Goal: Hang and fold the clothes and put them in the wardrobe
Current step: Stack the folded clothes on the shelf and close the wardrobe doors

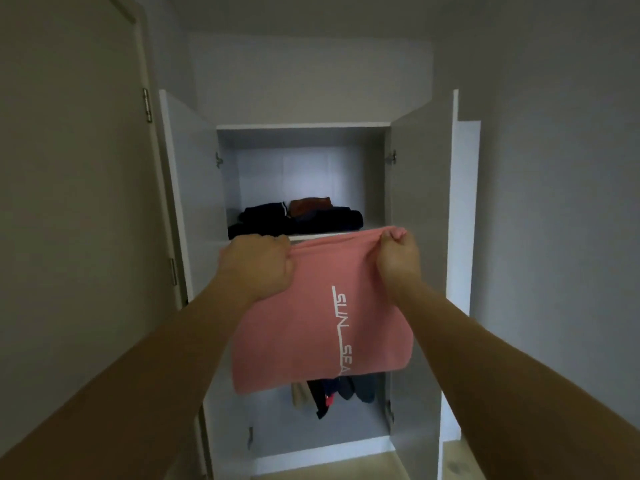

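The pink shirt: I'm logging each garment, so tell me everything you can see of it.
The pink shirt looks like soft knit, folded to a flat rectangle, with white lettering running sideways. It hangs in the air before the open wardrobe, below its shelf. The left hand and right hand grip its top edge.

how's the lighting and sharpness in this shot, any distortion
Head view: dim and flat, brightest on the wardrobe back panel; soft throughout, though the pink shirt lettering reads; wide-angle stretch swells the forearms at the lower corners; the dark folded clothes lose detail.

Dim, soft, wide-angle edge distortion
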Action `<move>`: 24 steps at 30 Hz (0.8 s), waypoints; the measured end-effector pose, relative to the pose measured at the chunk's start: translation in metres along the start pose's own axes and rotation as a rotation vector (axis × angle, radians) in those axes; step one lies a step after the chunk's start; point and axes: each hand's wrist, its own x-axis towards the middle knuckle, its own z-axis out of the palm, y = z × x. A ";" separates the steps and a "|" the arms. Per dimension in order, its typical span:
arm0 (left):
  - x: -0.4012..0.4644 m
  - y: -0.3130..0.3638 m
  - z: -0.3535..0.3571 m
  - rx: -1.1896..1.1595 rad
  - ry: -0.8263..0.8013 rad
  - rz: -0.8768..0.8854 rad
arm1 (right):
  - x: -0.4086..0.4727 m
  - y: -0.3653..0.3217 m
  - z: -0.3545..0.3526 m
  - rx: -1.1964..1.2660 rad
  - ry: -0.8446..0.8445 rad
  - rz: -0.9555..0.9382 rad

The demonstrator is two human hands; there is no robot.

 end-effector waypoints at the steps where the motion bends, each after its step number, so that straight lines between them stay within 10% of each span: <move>1: 0.019 -0.009 0.022 -0.002 -0.011 -0.009 | 0.023 0.008 0.018 -0.011 -0.001 0.004; 24: 0.419 -0.247 0.378 0.360 -0.079 -0.671 | 0.497 0.100 0.404 -0.226 -0.380 -0.412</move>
